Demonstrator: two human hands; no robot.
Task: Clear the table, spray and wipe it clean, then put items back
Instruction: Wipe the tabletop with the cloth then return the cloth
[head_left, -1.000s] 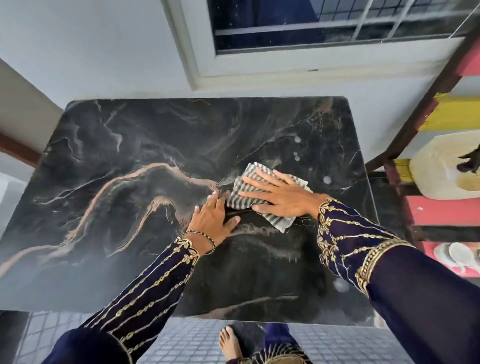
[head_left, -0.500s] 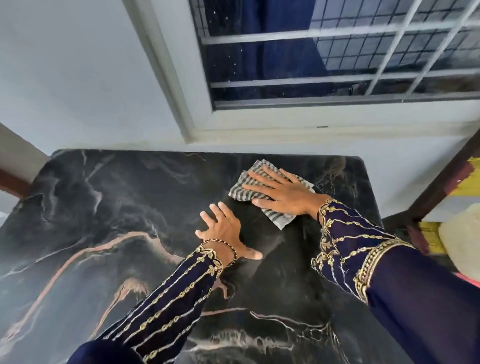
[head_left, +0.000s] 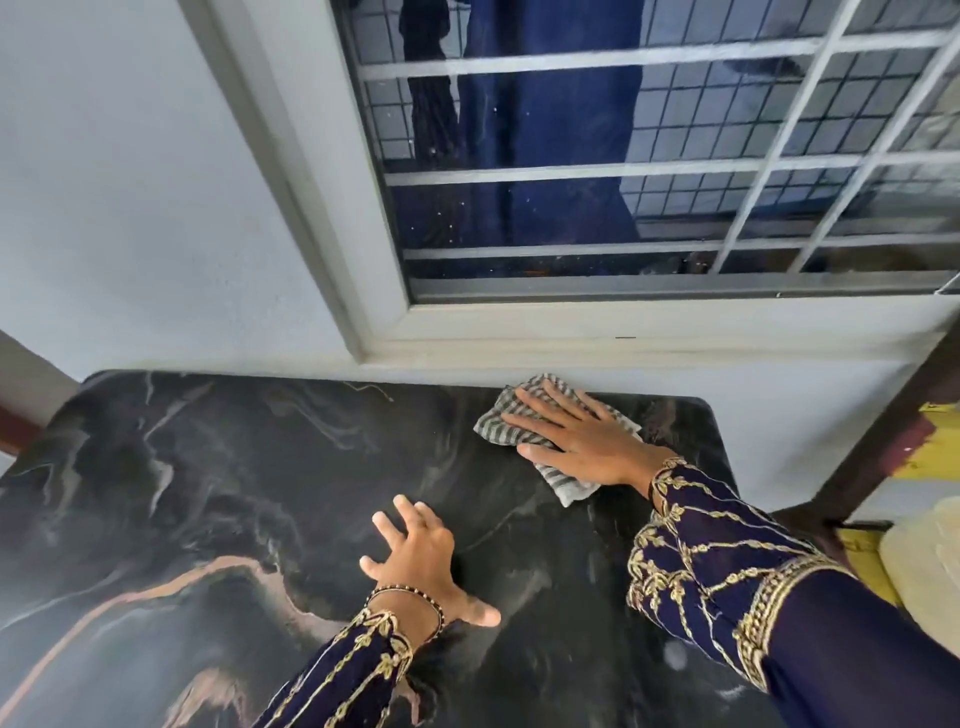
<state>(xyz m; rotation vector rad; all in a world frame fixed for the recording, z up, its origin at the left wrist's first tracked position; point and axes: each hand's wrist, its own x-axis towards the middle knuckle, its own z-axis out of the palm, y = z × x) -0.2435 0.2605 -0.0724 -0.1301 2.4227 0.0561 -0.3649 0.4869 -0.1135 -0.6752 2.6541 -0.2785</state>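
Note:
A black marble-patterned table (head_left: 218, 493) with pale and copper veins fills the lower part of the head view. A grey-and-white striped cloth (head_left: 496, 423) lies flat near the table's far right edge, against the wall. My right hand (head_left: 582, 441) presses down on the cloth with straight, spread fingers. My left hand (head_left: 421, 564) rests palm-down on the bare tabletop nearer to me, fingers spread, holding nothing. Both arms wear dark blue sleeves with gold embroidery.
A grey wall (head_left: 130, 208) and a barred window (head_left: 649, 171) rise directly behind the table. To the right stands a dark wooden frame (head_left: 883, 447) with yellow-painted parts and a pale object (head_left: 924, 551) beside it.
My right hand has pushed the cloth away from me, from the table's middle to its far right edge. My left hand stayed flat on the table, and the view has tilted upward.

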